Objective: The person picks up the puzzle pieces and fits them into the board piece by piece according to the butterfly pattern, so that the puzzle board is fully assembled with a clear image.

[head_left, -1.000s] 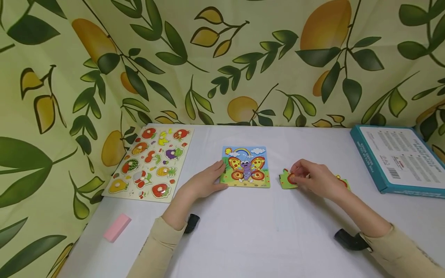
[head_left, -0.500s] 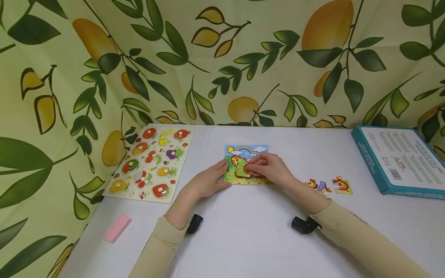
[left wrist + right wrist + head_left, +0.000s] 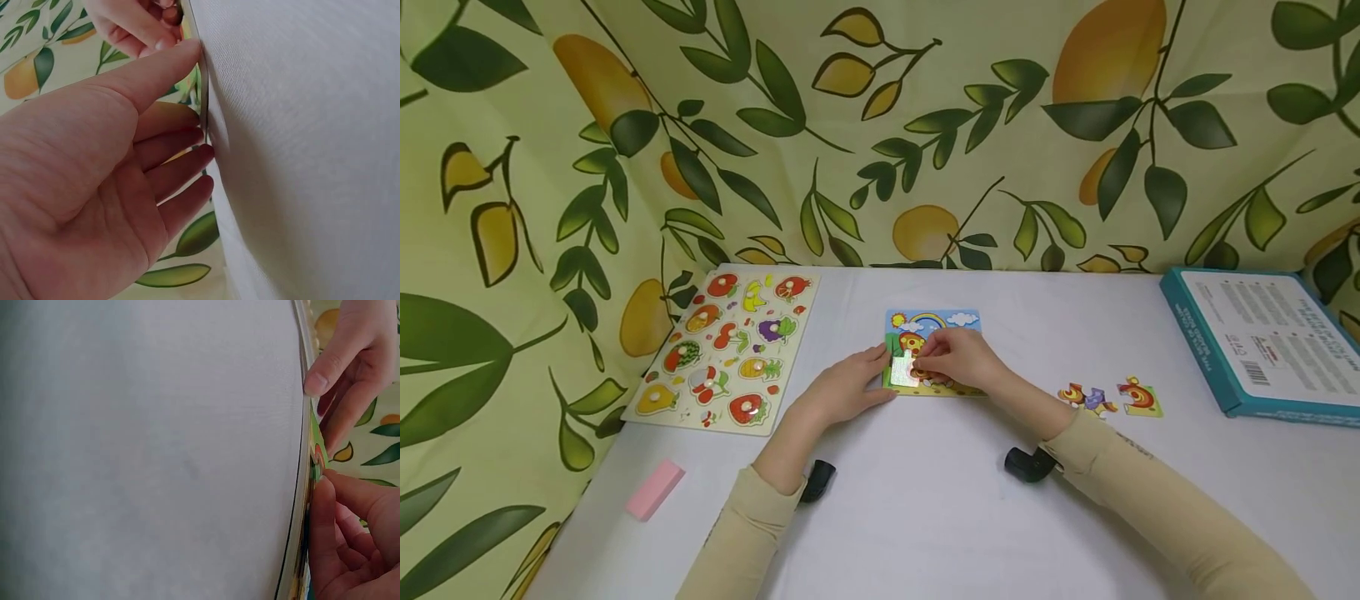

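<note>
A square puzzle board (image 3: 962, 320) with a sun, rainbow and butterfly picture lies on the white table. My right hand (image 3: 962, 358) pinches a puzzle piece (image 3: 904, 372) over the board's lower left part, and light glares off the piece. In the right wrist view the puzzle piece (image 3: 319, 447) stands slightly tilted against the board's edge, held between thumb and forefinger. My left hand (image 3: 847, 385) touches the board's left side with fingers and thumb fairly straight; the left wrist view shows the thumb of the left hand (image 3: 94, 169) on the edge. My right hand hides much of the butterfly.
Loose puzzle pieces (image 3: 1139, 398) lie right of the board. A fruit peg puzzle (image 3: 758, 354) is at the left, with a pink block (image 3: 656, 490) nearer the front. At the right rests a teal and white box (image 3: 1262, 346). A fruit-patterned cloth (image 3: 880, 133) hangs behind.
My right hand has picked up a green and red piece from the right and carried it left over the board. The left hand has stayed at the board's left edge.
</note>
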{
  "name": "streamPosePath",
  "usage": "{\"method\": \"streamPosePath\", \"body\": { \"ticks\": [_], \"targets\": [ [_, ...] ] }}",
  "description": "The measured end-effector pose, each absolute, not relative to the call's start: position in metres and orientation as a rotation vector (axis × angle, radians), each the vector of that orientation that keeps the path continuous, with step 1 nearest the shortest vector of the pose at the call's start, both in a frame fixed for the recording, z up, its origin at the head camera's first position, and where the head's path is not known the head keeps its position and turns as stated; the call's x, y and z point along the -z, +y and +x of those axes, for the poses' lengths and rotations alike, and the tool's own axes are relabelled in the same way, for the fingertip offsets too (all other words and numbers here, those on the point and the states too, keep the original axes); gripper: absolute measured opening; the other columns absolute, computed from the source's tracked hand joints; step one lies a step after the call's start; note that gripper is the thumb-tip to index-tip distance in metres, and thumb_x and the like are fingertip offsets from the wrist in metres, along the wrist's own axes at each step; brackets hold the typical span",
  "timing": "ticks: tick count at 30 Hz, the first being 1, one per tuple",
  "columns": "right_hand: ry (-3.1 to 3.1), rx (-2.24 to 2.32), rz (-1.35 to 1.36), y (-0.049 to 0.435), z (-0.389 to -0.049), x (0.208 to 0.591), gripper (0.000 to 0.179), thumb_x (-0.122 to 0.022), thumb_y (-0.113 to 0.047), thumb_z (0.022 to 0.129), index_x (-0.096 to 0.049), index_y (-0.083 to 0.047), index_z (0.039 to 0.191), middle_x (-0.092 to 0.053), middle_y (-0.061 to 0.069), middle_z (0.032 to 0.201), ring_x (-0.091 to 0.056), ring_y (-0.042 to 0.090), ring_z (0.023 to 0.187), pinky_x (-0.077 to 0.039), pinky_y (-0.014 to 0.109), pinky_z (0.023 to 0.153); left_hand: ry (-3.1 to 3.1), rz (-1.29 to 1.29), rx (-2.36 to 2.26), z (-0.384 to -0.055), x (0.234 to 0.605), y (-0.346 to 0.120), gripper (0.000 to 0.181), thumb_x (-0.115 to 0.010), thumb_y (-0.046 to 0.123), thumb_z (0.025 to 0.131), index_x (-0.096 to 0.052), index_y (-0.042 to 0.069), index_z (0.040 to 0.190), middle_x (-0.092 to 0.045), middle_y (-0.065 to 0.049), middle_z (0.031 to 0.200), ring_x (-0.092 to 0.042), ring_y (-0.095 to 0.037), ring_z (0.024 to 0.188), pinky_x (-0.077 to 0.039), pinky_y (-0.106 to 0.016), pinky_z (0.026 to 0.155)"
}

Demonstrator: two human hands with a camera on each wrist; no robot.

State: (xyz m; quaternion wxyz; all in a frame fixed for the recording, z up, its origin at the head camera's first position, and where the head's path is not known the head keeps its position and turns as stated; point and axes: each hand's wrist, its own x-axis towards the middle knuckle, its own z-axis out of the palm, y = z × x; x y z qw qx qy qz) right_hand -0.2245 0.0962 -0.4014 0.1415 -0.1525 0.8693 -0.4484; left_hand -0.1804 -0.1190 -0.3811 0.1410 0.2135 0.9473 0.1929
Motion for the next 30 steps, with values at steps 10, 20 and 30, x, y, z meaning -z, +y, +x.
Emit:
{"method": "streamPosePath", "body": {
  "ticks": [10, 20, 30],
  "targets": [
    [2.543, 1.197, -0.480, 0.0936, -0.2265, 0.4009, 0.017, -0.077, -0.022, 0.086, -0.067, -0.008, 0.085, -0.062, 0.001, 0.068, -0.058, 0.014, 0.054, -0.051, 0.027, 0.055, 2.736, 0.664, -0.588, -0.1810, 0.3801, -0.1186, 0.062, -0.066, 0.031, 0.094, -0.043, 0.006, 0.147, -0.035, -0.006, 0.155, -0.033, -0.024, 0.141, -0.031, -0.042, 0.112],
    [2.537, 1.202, -0.413, 0.0922, -0.2261, 0.4003, 0.019, -0.078, -0.021, 0.084, -0.066, -0.007, 0.085, -0.060, 0.003, 0.068, -0.057, 0.013, 0.052, -0.050, 0.025, 0.053, 2.702, 0.769, -0.596, -0.1821, 0.3840, -0.1205, 0.056, -0.063, 0.026, 0.097, -0.045, 0.007, 0.146, -0.038, -0.007, 0.153, -0.035, -0.024, 0.140, -0.031, -0.041, 0.112],
    [2.524, 1.181, -0.379, 0.0904, -0.2252, 0.3980, 0.020, -0.077, -0.022, 0.086, -0.064, -0.006, 0.088, -0.060, 0.004, 0.070, -0.058, 0.014, 0.054, -0.050, 0.024, 0.054, 2.689, 0.763, -0.591, -0.1821, 0.3837, -0.1217, 0.056, -0.061, 0.028, 0.097, -0.043, 0.008, 0.147, -0.036, -0.007, 0.154, -0.034, -0.025, 0.141, -0.030, -0.042, 0.113]
  ]
}}
